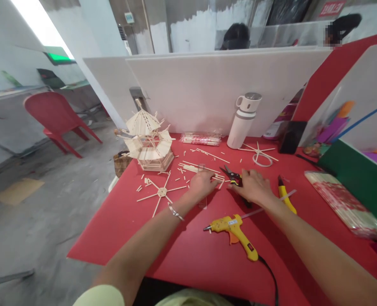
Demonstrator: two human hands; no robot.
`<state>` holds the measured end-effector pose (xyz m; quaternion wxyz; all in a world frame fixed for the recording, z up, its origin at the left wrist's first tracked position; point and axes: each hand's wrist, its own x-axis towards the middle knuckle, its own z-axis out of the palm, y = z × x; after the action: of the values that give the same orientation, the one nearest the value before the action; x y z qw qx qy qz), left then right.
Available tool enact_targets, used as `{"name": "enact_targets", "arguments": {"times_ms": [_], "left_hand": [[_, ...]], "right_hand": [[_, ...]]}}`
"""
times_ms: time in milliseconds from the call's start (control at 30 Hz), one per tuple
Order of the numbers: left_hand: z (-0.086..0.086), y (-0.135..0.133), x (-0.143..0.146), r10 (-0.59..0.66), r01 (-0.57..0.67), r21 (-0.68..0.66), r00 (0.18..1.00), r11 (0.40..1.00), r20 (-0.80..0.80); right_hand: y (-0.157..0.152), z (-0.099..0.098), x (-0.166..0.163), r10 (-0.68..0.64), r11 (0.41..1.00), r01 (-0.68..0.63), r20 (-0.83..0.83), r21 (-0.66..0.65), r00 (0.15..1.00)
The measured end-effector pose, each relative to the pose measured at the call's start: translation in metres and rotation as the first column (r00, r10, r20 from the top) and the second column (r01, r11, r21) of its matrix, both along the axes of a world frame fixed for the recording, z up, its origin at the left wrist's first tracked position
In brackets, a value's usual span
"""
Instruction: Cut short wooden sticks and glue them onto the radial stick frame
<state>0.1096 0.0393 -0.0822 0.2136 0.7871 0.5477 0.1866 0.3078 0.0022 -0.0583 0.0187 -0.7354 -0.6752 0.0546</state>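
My left hand (202,185) is closed over the red tabletop, its fingertips pinching thin wooden sticks (222,182). To its right, my right hand (254,185) is wrapped round a pair of cutting shears (231,173), whose dark blades point up and left toward the sticks. Behind my left hand lies a loose bundle of sticks (190,168). A six-armed stick frame (162,192) rests flat to the left. Beyond it stands a small stick-built pavilion (148,140) with a two-tiered roof. Nearer to me, a yellow glue gun (236,229) lies on its side.
A white flask (241,123) stands at the back beside a second stick frame (257,151) and a clear ring. Yellow-handled pliers (286,195) lie right of my right hand. Packaged sticks (347,204) are farther right. The glue gun's cord (273,276) trails toward me. White boards (223,85) rise behind.
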Motion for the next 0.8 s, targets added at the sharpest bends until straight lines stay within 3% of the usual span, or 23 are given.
{"name": "enact_targets", "arguments": {"times_ms": [133,200,300,367,567,800], "left_hand": [[0.011,-0.011,-0.080,-0.024,0.012,0.072,0.984,0.997,0.175],[0.013,-0.017,-0.126,0.064,-0.081,0.076,0.977,0.994,0.206],[0.009,-0.027,-0.182,0.154,-0.166,0.038,0.963,0.985,0.224],[0.002,-0.032,-0.206,0.198,-0.213,0.033,0.946,0.976,0.258],[-0.017,-0.041,-0.233,0.239,-0.270,0.059,0.920,0.961,0.311],[-0.016,-0.056,-0.231,0.239,-0.240,0.073,0.971,0.968,0.024]], "right_hand": [[-0.019,0.028,-0.046,0.267,0.963,-0.266,-0.033,0.036,0.963],[-0.031,0.036,-0.081,0.394,0.919,-0.394,-0.077,0.016,0.916],[-0.050,0.033,-0.134,0.498,0.865,-0.501,-0.162,0.022,0.852],[-0.059,0.024,-0.162,0.484,0.873,-0.486,-0.170,0.037,0.858],[-0.058,-0.001,-0.200,0.399,0.916,-0.400,-0.140,0.029,0.906],[-0.042,-0.010,-0.221,0.358,0.933,-0.360,-0.096,-0.007,0.929]]}}
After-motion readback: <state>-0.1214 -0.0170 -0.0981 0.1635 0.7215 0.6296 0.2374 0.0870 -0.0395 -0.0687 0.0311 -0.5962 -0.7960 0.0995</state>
